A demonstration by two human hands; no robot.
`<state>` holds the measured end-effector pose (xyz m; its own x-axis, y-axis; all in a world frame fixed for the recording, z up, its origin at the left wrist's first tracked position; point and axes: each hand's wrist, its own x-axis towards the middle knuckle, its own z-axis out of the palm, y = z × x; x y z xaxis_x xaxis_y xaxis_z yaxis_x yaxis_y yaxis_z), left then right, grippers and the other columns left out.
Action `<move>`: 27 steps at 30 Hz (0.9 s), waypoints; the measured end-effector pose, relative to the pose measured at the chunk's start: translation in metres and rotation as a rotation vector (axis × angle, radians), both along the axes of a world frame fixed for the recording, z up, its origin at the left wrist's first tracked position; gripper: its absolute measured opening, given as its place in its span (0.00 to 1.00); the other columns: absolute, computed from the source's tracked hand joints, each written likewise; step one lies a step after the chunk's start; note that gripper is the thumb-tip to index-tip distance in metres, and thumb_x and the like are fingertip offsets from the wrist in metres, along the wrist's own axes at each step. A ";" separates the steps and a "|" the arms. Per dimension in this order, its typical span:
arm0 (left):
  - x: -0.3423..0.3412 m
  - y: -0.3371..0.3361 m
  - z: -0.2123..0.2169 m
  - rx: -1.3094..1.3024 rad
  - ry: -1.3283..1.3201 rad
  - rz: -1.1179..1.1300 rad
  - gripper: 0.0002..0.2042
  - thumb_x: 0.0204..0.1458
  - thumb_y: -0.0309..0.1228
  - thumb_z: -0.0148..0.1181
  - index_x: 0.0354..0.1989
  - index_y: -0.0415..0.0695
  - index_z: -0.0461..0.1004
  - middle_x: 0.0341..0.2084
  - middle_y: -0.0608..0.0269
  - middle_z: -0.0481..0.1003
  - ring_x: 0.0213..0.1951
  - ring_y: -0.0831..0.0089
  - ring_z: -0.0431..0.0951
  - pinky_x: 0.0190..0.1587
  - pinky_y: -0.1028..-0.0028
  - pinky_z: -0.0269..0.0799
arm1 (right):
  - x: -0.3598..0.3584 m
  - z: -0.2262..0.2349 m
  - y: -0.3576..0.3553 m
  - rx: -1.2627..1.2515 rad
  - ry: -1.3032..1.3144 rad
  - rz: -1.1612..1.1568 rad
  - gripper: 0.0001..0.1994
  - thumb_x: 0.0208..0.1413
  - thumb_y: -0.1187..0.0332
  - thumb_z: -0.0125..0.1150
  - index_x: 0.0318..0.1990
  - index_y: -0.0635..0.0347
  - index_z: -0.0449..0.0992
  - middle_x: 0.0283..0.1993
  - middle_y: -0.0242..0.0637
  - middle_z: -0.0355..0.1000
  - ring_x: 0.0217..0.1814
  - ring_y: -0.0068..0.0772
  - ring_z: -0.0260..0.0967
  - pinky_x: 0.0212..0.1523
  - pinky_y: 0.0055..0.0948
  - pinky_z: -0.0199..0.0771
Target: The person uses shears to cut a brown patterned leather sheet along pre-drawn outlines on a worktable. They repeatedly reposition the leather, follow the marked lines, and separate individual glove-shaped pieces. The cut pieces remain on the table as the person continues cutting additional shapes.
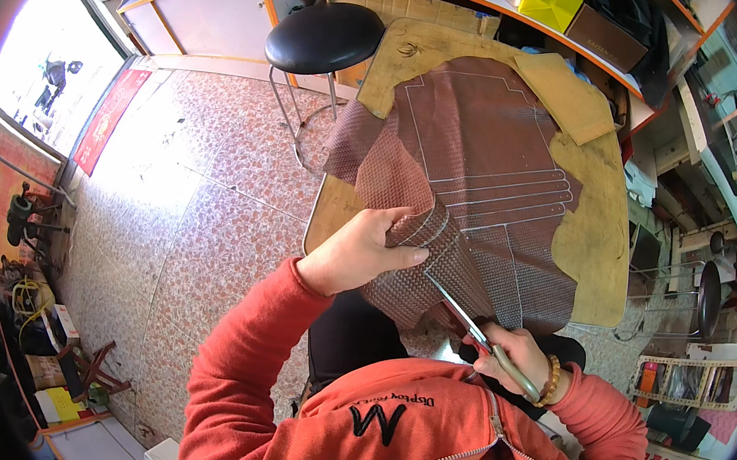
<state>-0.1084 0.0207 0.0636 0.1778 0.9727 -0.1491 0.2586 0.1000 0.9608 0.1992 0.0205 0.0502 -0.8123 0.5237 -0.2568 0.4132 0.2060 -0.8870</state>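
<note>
cutting has only begun: your right hand [512, 354] grips the scissors [473, 327] at the near edge, your left hand [362, 253] clenches the folded brown leather [477, 156]; most chalked outline remains uncut

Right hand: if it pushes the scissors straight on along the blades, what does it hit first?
Probably the left hand. The right hand points the scissors up and left through the brown textured leather sheet, and their tip sits just below the left fingers gripping the folded edge. Depth is unclear.
</note>
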 end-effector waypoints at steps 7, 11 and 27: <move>0.010 -0.037 -0.022 -0.145 -0.250 0.201 0.18 0.58 0.33 0.58 0.51 0.32 0.71 0.32 0.71 0.75 0.33 0.87 0.68 0.37 0.82 0.66 | 0.002 -0.023 -0.011 0.048 0.040 0.077 0.23 0.56 0.49 0.62 0.40 0.64 0.69 0.20 0.38 0.66 0.19 0.40 0.67 0.23 0.34 0.68; -0.007 -0.072 -0.032 -0.259 -0.354 0.205 0.15 0.56 0.30 0.59 0.49 0.34 0.74 0.31 0.73 0.75 0.34 0.87 0.69 0.38 0.82 0.68 | 0.007 -0.037 -0.016 -0.010 0.001 0.216 0.23 0.56 0.49 0.61 0.45 0.62 0.69 0.21 0.41 0.67 0.22 0.49 0.69 0.25 0.39 0.68; -0.008 -0.149 -0.098 -0.482 -0.387 0.503 0.11 0.54 0.33 0.63 0.37 0.36 0.75 0.28 0.73 0.72 0.31 0.81 0.69 0.36 0.78 0.66 | 0.073 -0.029 0.075 0.926 -0.471 -0.399 0.22 0.49 0.68 0.65 0.51 0.54 0.67 0.43 0.42 0.71 0.46 0.49 0.71 0.44 0.43 0.72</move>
<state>-0.1160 -0.1282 -0.0340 -0.1402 0.7941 -0.5914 -0.2712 0.5437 0.7942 0.2720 0.0952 0.0217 -0.4674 0.8745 0.1295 0.8523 0.4846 -0.1967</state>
